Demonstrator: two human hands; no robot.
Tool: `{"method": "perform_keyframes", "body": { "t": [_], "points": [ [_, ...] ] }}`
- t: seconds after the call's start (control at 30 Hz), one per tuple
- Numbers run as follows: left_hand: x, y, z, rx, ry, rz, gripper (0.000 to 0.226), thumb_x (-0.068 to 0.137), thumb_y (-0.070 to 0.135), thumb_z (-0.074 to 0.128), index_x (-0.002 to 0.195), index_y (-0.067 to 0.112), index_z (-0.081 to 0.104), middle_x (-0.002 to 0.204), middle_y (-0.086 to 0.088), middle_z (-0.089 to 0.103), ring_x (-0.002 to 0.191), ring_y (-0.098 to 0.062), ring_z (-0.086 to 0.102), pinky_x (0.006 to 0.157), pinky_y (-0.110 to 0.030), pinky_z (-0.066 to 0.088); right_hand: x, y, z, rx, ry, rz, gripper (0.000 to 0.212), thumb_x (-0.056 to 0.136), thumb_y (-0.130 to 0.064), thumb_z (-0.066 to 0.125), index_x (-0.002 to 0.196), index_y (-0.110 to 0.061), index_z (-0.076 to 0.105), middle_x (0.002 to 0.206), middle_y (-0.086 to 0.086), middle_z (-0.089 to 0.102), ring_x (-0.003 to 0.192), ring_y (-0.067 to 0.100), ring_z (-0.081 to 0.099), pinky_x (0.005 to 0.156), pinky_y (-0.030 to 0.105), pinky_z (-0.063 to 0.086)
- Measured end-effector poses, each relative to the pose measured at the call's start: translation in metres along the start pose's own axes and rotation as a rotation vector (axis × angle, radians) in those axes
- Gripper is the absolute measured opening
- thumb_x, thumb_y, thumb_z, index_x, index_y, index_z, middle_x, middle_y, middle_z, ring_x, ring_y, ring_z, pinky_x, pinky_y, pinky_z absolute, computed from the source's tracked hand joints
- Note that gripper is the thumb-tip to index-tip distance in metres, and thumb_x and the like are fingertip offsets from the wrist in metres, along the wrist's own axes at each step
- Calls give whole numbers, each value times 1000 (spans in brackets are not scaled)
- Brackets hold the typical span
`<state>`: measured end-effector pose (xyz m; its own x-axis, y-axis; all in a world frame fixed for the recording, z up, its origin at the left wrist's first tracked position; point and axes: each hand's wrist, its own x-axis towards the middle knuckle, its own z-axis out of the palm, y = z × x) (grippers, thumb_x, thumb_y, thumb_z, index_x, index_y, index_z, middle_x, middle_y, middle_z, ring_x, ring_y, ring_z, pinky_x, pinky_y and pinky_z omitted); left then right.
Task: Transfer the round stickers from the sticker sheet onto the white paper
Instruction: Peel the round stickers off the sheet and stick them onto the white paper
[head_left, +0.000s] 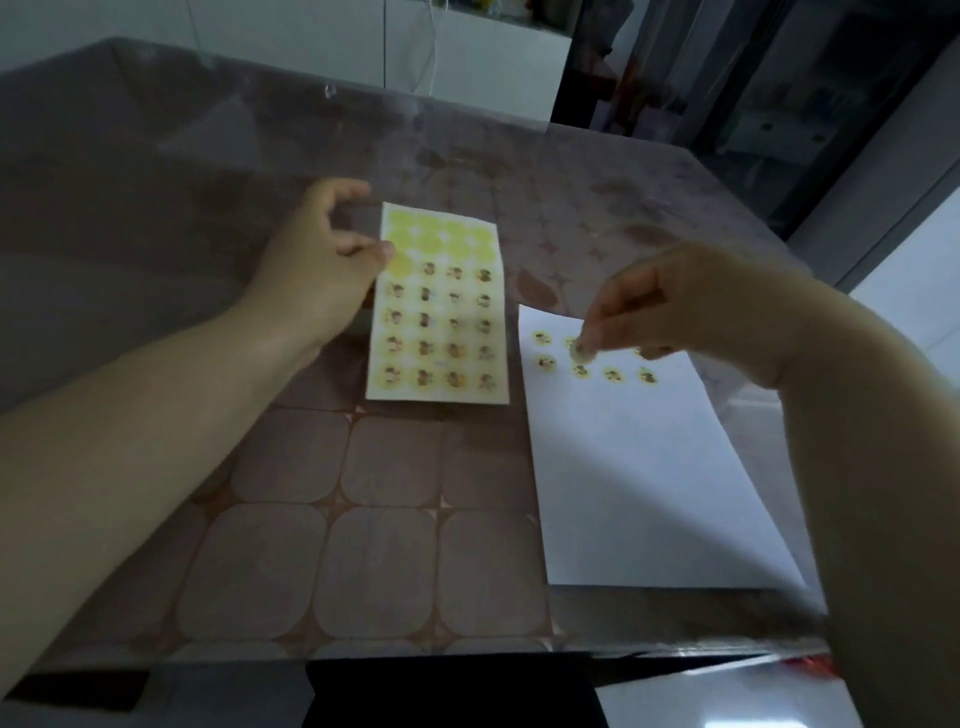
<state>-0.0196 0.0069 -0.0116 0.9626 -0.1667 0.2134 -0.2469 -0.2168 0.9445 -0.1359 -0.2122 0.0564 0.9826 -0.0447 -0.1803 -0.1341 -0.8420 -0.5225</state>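
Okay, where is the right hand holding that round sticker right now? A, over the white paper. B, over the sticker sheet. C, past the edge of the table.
A: the right hand pinches a round sticker over the far end of the white paper, next to stickers already stuck there.

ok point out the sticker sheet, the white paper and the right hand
sticker sheet (438, 312), head view, middle of the sheet
white paper (639, 483), head view, bare middle of the page
right hand (670, 301), head view, back of the hand, which pinches a round sticker (581, 354)
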Motion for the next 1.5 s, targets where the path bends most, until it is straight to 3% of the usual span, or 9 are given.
{"method": "perform_keyframes", "body": {
  "t": [0.13, 0.4, 0.53, 0.77, 1.0, 1.07, 1.17, 1.3, 1.5],
  "points": [
    [-1, 0, -2, 33, -23, -3, 44, 91, 11, 58, 132, 22, 43, 81, 13, 65, 83, -5, 62, 88, -28, 46, 5, 0, 20, 22, -12, 112, 11, 68, -38, 76, 70, -28, 72, 66, -10, 64, 63, 8, 53, 66, 25, 45],
    [-1, -3, 1, -6, -99, -30, 43, 91, 11, 59, 129, 24, 44, 83, 7, 69, 85, -10, 65, 97, -44, 48, 11, 8, 47, 159, 120, 185, 6, 66, -31, 79, 67, -28, 74, 82, 2, 69, 74, 18, 50, 65, 30, 38],
    [-2, -4, 2, -3, -123, -36, 43, 91, 10, 58, 129, 24, 44, 85, 6, 68, 82, -7, 64, 95, -39, 48, 9, 7, 49, 143, 135, 176, 8, 69, -29, 79, 67, -25, 72, 75, -5, 66, 77, 17, 57, 63, 28, 43],
    [-6, -2, 4, -15, -192, -7, 41, 93, 9, 55, 129, 24, 43, 84, 6, 69, 78, -3, 64, 86, -30, 47, 17, 10, 46, 66, 155, 239, 45, 60, -36, 85, 79, -20, 47, 75, -4, 46, 61, 12, 40, 50, 24, 32],
    [-10, 0, 5, -29, -253, 15, 47, 95, 7, 49, 136, 26, 39, 90, 4, 70, 86, 0, 64, 87, -21, 44, 13, -20, 33, 7, 285, -127, 16, 82, -31, 67, 75, -24, 54, 75, -8, 54, 59, 3, 46, 49, 15, 43],
    [-11, 1, 5, -38, -276, 7, 51, 96, 6, 49, 139, 30, 36, 93, 3, 71, 92, -2, 66, 94, -21, 44, 25, -25, 44, -48, 383, -233, 8, 83, -32, 65, 82, -27, 60, 87, -8, 52, 73, 4, 48, 62, 17, 44],
    [-12, 1, 4, -79, -295, 12, 53, 96, 6, 48, 139, 34, 37, 98, -4, 72, 99, -13, 67, 105, -39, 42, 45, -20, 73, -104, 593, -331, 19, 82, -34, 67, 100, -26, 67, 99, -9, 42, 93, 12, 38, 85, 30, 37],
    [-14, 2, 6, -121, -337, 16, 51, 97, 5, 45, 135, 40, 40, 98, -7, 72, 99, -18, 68, 103, -45, 44, 54, -15, 86, -54, 749, -385, 26, 79, -35, 69, 102, -25, 69, 103, -4, 50, 96, 19, 43, 88, 36, 37],
    [-25, 6, 13, -225, -421, 12, 46, 97, 8, 46, 131, 39, 43, 88, -2, 73, 88, -16, 70, 85, -33, 54, 56, -12, 90, -9, 827, -405, 27, 76, -42, 69, 98, -26, 72, 100, -5, 53, 92, 13, 39, 86, 38, 40]
  ]
}}
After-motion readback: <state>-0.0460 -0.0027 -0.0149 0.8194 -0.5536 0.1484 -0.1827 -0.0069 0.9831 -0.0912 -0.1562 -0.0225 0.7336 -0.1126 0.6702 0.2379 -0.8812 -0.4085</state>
